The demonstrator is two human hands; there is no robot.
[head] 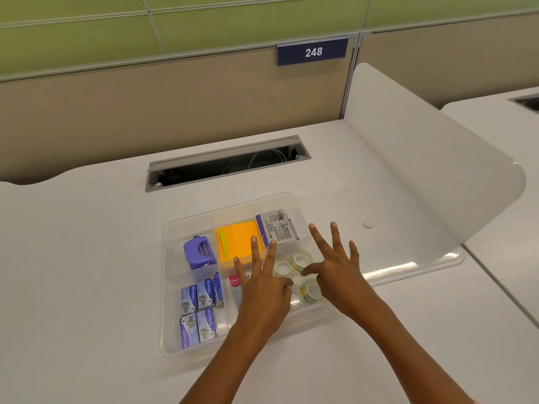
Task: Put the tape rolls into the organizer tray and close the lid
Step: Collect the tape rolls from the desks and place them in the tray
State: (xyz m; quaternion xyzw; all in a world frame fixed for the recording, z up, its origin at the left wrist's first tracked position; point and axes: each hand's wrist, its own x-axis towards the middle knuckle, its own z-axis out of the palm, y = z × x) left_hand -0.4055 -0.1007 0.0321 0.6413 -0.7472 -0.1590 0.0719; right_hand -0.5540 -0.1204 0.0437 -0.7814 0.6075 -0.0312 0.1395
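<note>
A clear organizer tray [175, 287] sits on the white desk. Several clear tape rolls lie in its front right compartment: one [281, 268] beside another [300, 258], with a green-patterned roll [311, 291] nearer me. My left hand [262, 290] hovers over the tray's middle with fingers spread and the forefinger bent down beside the rolls. My right hand [335, 266] is spread over the same compartment, its thumb tip resting between the rolls. Neither hand holds a roll. The frosted lid [423, 176] stands tilted up off the tray, at its right side.
Other compartments hold a purple hole punch [199, 253], orange sticky notes [236, 240], a purple-and-white box [278, 228], several staple boxes [199, 313] and a pink-capped item [234, 282]. An open cable slot [227, 164] lies behind the tray. A partition wall rises at the back.
</note>
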